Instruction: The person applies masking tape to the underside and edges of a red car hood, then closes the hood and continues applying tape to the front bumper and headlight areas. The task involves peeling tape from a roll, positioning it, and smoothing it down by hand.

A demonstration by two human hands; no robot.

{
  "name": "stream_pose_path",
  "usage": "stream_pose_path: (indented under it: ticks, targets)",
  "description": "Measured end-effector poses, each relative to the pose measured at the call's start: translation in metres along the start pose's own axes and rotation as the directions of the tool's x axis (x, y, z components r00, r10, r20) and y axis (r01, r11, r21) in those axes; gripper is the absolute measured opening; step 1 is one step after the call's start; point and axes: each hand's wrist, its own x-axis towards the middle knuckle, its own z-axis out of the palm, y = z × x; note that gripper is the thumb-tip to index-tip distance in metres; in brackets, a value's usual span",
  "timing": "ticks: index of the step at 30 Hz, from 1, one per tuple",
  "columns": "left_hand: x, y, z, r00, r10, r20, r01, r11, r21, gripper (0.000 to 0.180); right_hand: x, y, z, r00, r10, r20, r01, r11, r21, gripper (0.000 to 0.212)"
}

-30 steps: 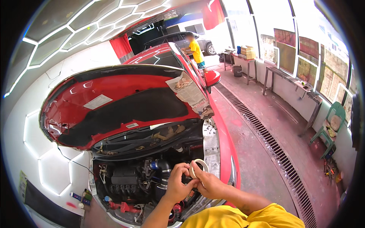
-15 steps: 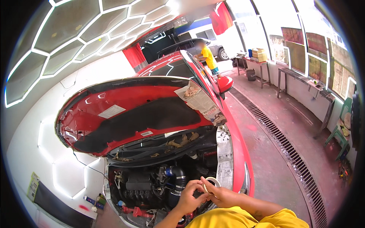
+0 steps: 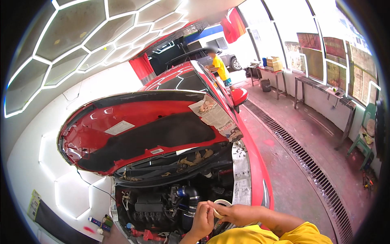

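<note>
A cream roll of tape (image 3: 223, 201), apparently masking tape, is gripped by my right hand (image 3: 235, 214) in front of my yellow shirt. Close against it, my left hand (image 3: 202, 219) has its thumb and fingers pinched together at the roll's near side. Whether a loose tape end lies in that pinch is too small to make out. Both hands hover over the front of a red car's open engine bay (image 3: 152, 203). Newspaper (image 3: 242, 175) covers the fender edge just beyond the roll, and another newspaper sheet (image 3: 215, 118) hangs on the raised hood (image 3: 162, 152).
A person in a yellow shirt (image 3: 220, 67) stands beside the car's far side. Along the right run a floor drain grate (image 3: 300, 162), metal benches (image 3: 325, 89) and a green chair (image 3: 361, 142). Cans (image 3: 97, 222) lie at the lower left near a dark panel (image 3: 61, 223).
My hands have drawn closer together, and the left one has turned more upright with its fingers pinched. The roll has shifted slightly left and down. The view has tilted a little.
</note>
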Motion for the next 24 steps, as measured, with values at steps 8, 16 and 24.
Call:
stream_pose_path:
  ticks: [8, 16, 24]
  targets:
    - [0.068, 0.026, -0.065, 0.981, -0.018, 0.195, 0.087, 0.933, -0.35, 0.014, 0.001, -0.023, -0.041, 0.62, -0.538, -0.572, 0.37, 0.842, -0.392, 0.063]
    - [0.15, 0.091, -0.062, 0.973, 0.122, -0.196, -0.123, 0.992, 0.011, 0.015, 0.008, -0.026, -0.118, 0.333, -0.497, -0.801, -0.21, 0.789, -0.577, 0.044]
    - [0.215, 0.116, -0.067, 0.899, 0.281, -0.337, -0.231, 0.956, 0.181, 0.022, 0.029, 0.012, -0.189, -0.079, -0.071, -0.994, 0.507, 0.856, -0.102, 0.038]
